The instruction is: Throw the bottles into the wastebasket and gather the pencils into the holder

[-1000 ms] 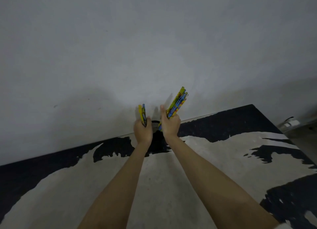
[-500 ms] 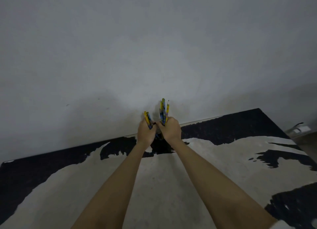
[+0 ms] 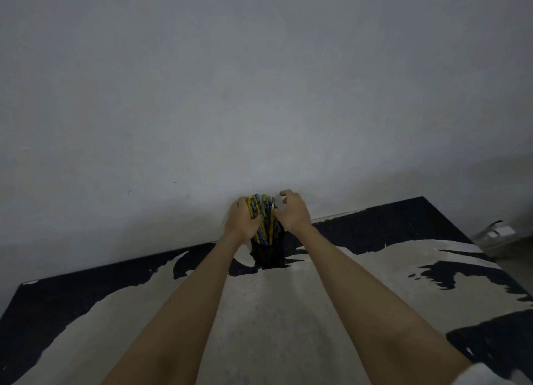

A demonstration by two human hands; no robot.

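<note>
A bundle of yellow and blue pencils (image 3: pixel 263 215) stands upright in a black holder (image 3: pixel 266 255) at the far edge of the table, close to the wall. My left hand (image 3: pixel 240 221) clasps the left side of the bundle, with its thumb lying across the pencils. On the right side, my right hand (image 3: pixel 292 211) hovers beside the pencil tops with its fingers loosely spread and nothing in it. The holder's rim is hidden behind the hands and pencils. No bottle or wastebasket is in view.
The table (image 3: pixel 274 312) has a beige and black patterned top and runs up against a plain grey wall (image 3: pixel 259 96). Its right edge falls away near a pale, indistinct object (image 3: pixel 493 232) on the floor beyond it.
Both hands have come down onto the holder. The bundle in my right hand now stands in the holder and that hand has let go. The pencils in my left hand have joined the bundle.
</note>
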